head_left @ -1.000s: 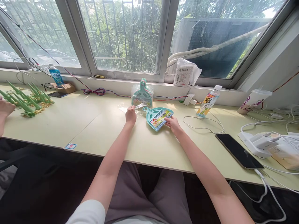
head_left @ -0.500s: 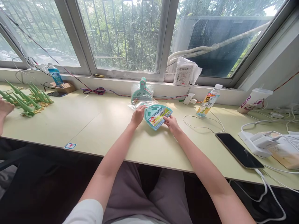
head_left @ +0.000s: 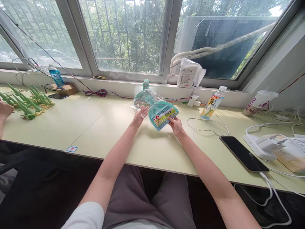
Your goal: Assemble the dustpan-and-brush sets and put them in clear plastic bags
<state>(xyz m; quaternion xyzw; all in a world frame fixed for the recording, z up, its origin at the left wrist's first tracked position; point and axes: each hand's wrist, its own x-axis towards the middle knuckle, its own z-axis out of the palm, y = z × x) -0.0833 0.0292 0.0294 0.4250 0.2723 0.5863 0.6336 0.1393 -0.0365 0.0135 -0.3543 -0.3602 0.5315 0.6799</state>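
Note:
A teal dustpan-and-brush set [head_left: 162, 112] with blue bristles and a printed card label is tilted above the table. My right hand [head_left: 175, 125] grips its lower right edge, thumb on the front. My left hand [head_left: 141, 114] is open just left of the set, palm turned up and fingers spread, holding nothing. Behind them lies a second teal dustpan set [head_left: 144, 94] in clear plastic wrap, its handle leaning toward the window sill. The held set's handle overlaps this wrapped one.
At right are a drink bottle [head_left: 213, 103], a phone [head_left: 243, 153], a cup [head_left: 260, 102] and a power strip [head_left: 259, 148] with cables. Green spiky plastic pieces [head_left: 30, 100] lie at left beside another person's hand [head_left: 5, 109]. A blue-labelled bottle [head_left: 56, 76] stands behind.
My left hand has let go of the dustpan set's handle end and opened, palm up. The set has shifted slightly right, with my right hand still on it.

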